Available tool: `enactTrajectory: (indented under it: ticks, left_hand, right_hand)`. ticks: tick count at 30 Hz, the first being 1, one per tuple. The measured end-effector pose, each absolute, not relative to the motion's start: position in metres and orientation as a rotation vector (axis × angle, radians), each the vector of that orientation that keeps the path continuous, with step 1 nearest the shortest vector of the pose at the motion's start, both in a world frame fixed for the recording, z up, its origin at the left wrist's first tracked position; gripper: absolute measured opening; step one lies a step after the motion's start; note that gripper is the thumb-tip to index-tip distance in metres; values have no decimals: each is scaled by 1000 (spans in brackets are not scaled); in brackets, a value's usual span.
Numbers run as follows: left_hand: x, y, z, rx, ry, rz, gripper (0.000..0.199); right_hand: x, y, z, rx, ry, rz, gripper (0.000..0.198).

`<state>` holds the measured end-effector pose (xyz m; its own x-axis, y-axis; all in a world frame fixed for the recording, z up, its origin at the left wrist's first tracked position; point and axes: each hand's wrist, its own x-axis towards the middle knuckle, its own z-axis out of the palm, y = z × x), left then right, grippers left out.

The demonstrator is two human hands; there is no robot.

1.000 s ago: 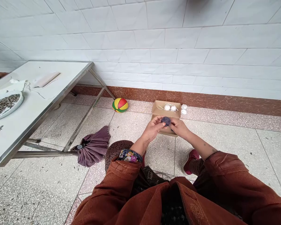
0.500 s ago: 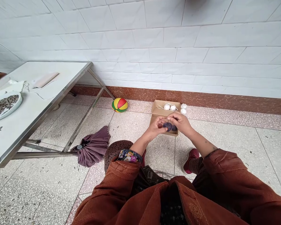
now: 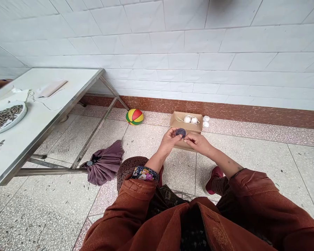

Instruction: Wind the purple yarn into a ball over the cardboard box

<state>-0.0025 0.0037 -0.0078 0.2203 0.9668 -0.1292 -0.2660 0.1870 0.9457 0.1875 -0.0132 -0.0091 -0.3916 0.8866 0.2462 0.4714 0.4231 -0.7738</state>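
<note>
My left hand [image 3: 169,141] is closed round a small dark purple-grey ball of yarn [image 3: 180,132], which shows above the thumb. Close beside it, my right hand [image 3: 199,143] has its fingertips pinched together at the ball's lower right edge, where a dark yarn strand seems to run; the strand itself is hardly visible. Both hands are over an open cardboard box [image 3: 183,149] on the floor, and they hide most of its inside. Two white balls of yarn [image 3: 187,119] lie in the box's raised far half with loose white strands.
More white balls [image 3: 206,119] sit on the floor right of the box, by the tiled wall [image 3: 151,62]. A colourful ball [image 3: 134,116] and a folded purple umbrella [image 3: 104,164] lie to the left. The metal-framed table [image 3: 75,78] holds a plate of seed-like pieces [image 3: 9,116].
My left hand has lifted and tilted the dark yarn ball slightly up and left. From above the ball, my right hand has come down to its lower right side.
</note>
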Motion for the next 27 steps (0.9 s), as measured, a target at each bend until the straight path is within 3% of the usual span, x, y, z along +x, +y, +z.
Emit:
enactTrajectory:
  ticks: [5, 11, 15, 20, 24, 27]
  left_hand:
    - [-2, 4, -14, 1141, 1068, 955, 43]
    - [-1, -4, -4, 1076, 721, 792, 63]
    - [-2, -4, 0, 893, 653, 892, 55]
    - [-2, 4, -12, 903, 913, 981, 44]
    - [-3, 4, -16, 1151, 1077, 894, 38]
    - [-5, -1, -12, 1154, 912, 726, 44]
  right_hand:
    - [193, -15, 10, -1077, -1986, 955, 17]
    - [202, 2, 0, -1247, -1756, 799, 18]
    - [199, 0, -12, -1301, -1800, 867, 21]
    - [194, -13, -2, -1134, -2000, 896, 17]
    - [196, -9, 6, -1115, -1957, 880, 15]
    - [198, -3, 4, -1148, -1861, 833, 18]
